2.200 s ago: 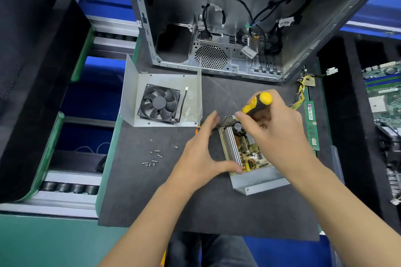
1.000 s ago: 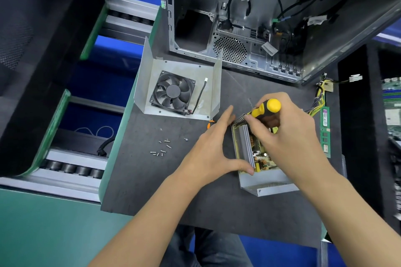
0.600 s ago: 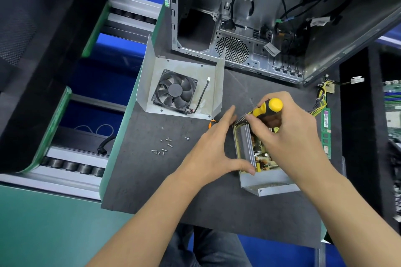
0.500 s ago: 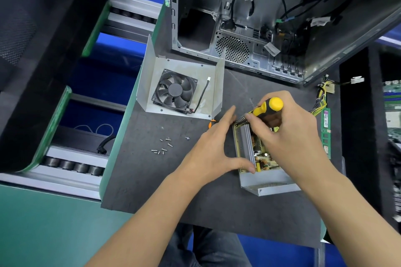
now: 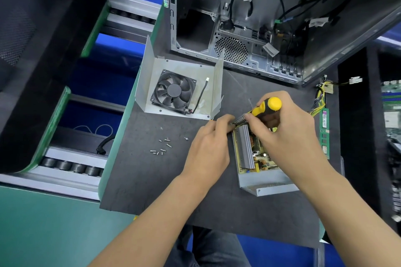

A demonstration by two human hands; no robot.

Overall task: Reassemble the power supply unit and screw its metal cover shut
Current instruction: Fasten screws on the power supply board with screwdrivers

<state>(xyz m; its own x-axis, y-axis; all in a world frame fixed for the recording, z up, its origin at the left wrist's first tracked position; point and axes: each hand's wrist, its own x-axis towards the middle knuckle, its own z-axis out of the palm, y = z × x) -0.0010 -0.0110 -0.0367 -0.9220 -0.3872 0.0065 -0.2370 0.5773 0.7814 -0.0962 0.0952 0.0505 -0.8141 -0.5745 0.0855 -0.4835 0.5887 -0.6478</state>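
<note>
The open power supply base [image 5: 269, 184] lies on the dark mat, its circuit board and finned heatsink [image 5: 246, 149] showing. My right hand [image 5: 286, 134] grips a yellow-and-black screwdriver [image 5: 268, 107], tip pointing down into the far left corner of the unit; the tip is hidden. My left hand [image 5: 208, 151] rests against the unit's left side, fingertips at its far corner. The metal cover [image 5: 208, 93] with a black fan [image 5: 173, 92] lies open-side up to the far left. Several loose screws [image 5: 161, 147] lie left of my left hand.
An open computer case [image 5: 260, 28] stands at the back of the mat. A green memory stick [image 5: 324, 132] and yellow cable bundle [image 5: 318, 102] lie right of the unit. A motherboard [image 5: 392, 110] sits far right. A roller conveyor [image 5: 71, 167] runs along the left.
My left thumb has left the unit's near left side; the hand has shifted up so its fingertips reach the far corner by the screwdriver tip. The right hand stays put with the screwdriver.
</note>
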